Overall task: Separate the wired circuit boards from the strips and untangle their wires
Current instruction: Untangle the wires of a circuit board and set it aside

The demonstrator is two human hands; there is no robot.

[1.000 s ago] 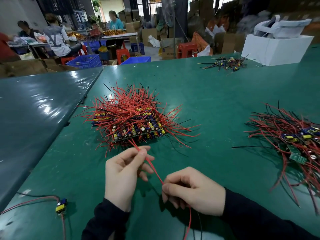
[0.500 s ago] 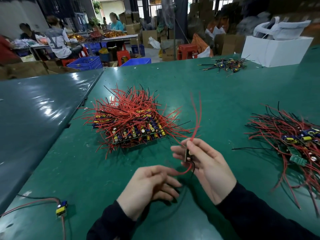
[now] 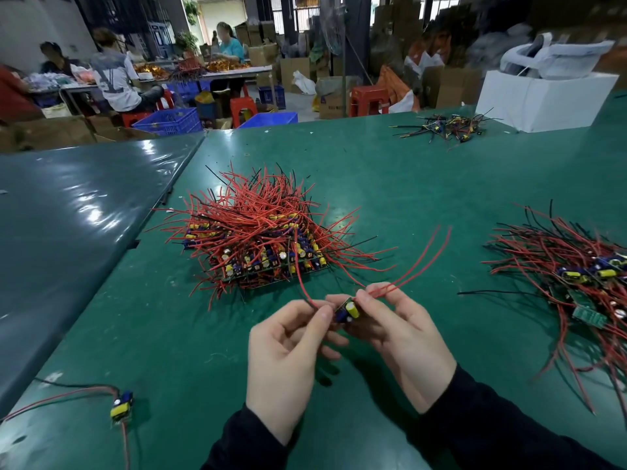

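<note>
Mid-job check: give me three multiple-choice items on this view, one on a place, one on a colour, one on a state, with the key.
1. Where does the big tangled pile lie?
A. beyond the hands
B. in the white box
C. on the floor

2. What colour are the wires running from the right hand?
A. blue
B. red
C. white

3. The small board is:
A. flat on the table
B. held between both hands
C. buried in the pile

Key: A, it sits on the green table past the hands; B, two red strands arc up; B, left hand and right hand both grip it.
</note>
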